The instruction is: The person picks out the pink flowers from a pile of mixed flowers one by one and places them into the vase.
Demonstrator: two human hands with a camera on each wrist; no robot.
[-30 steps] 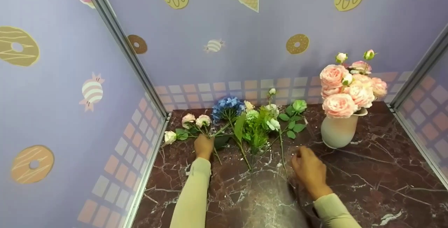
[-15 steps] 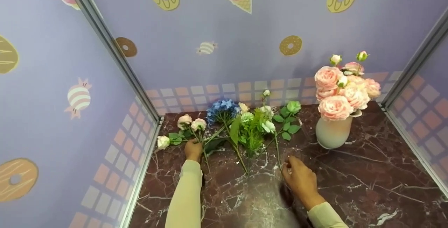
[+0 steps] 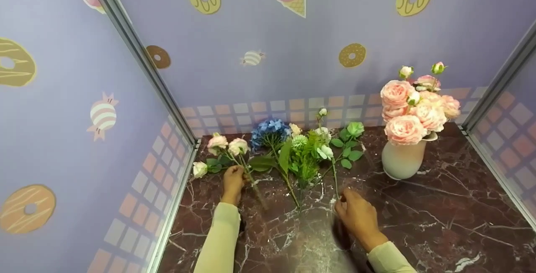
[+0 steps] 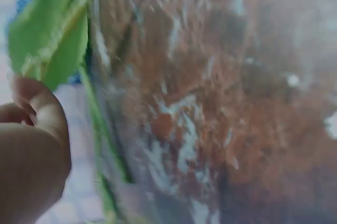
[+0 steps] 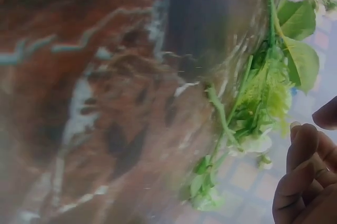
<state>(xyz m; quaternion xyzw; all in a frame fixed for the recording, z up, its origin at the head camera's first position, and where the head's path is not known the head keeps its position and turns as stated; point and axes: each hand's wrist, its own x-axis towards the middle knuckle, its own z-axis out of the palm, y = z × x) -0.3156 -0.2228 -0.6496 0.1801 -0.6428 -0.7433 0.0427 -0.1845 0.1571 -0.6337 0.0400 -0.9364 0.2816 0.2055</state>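
Note:
My left hand (image 3: 233, 183) pinches the stem of a pink flower spray (image 3: 238, 146) at the left of the row. Its lower stem is blurred, and the pinch itself is partly hidden by the fingers. In the left wrist view, the thumb and fingers are close to a large green leaf (image 4: 50, 34). My right hand (image 3: 356, 216) hovers over the table, fingers loosely curled, near the stem end of a white flower (image 3: 325, 152). A gap shows between its thumb and index finger in the right wrist view, with nothing held.
Blue hydrangea (image 3: 271, 132), green fern-like sprigs (image 3: 307, 160), a green rose (image 3: 355, 129) and a pale rose (image 3: 199, 169) lie along the back of the marbled table (image 3: 439, 231). A white vase (image 3: 402, 160) of pink roses (image 3: 405, 129) stands at right. Patterned walls enclose the table.
The pink spray's stem has swung, its lower end shifting right, and a broad leaf beside it now shows more fully. My right hand has come slightly left and nearer the front.

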